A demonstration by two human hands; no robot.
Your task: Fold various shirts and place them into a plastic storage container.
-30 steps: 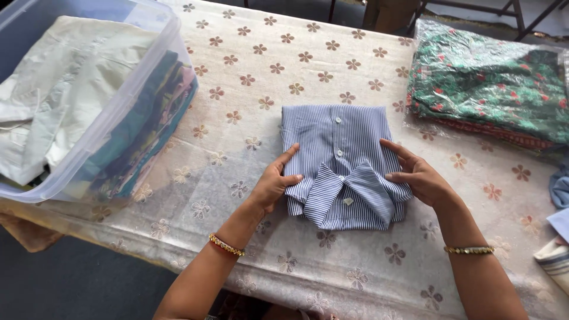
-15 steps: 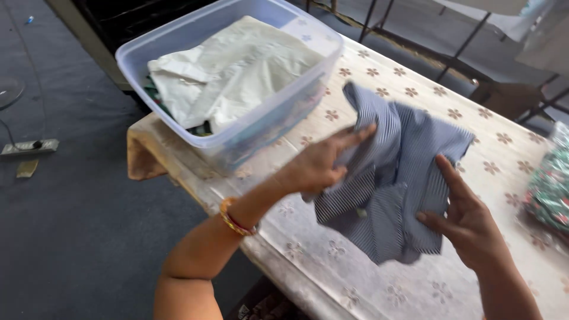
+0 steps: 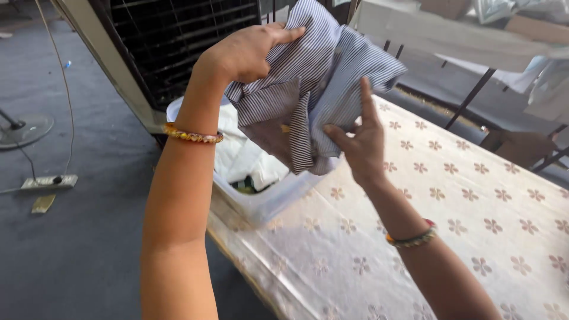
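Head view: the left hand (image 3: 246,53) is raised high, its fingers closed over the top edge of a folded blue-and-white striped shirt (image 3: 308,89). The right hand (image 3: 358,142) grips the shirt's lower right edge, thumb and fingers pinching the cloth with the index finger pointing up. The shirt hangs in the air between the two hands — clear of the table and above the near end of a clear plastic storage bin (image 3: 267,198). Its lowest fold dips close to the bin's rim; whether it touches is hard to tell from this angle.

The bin sits at the table's left corner, its wall right at the table edge, and holds pale folded clothes (image 3: 246,157). The table, under a cream tablecloth with a flower print (image 3: 462,201), stretches open to the right of the hands. Left of the table lies dark floor (image 3: 77,249), with a power strip (image 3: 48,182) and a fan base (image 3: 24,127) well away — open room on that side. Behind the bin stands a black metal grille (image 3: 178,41).
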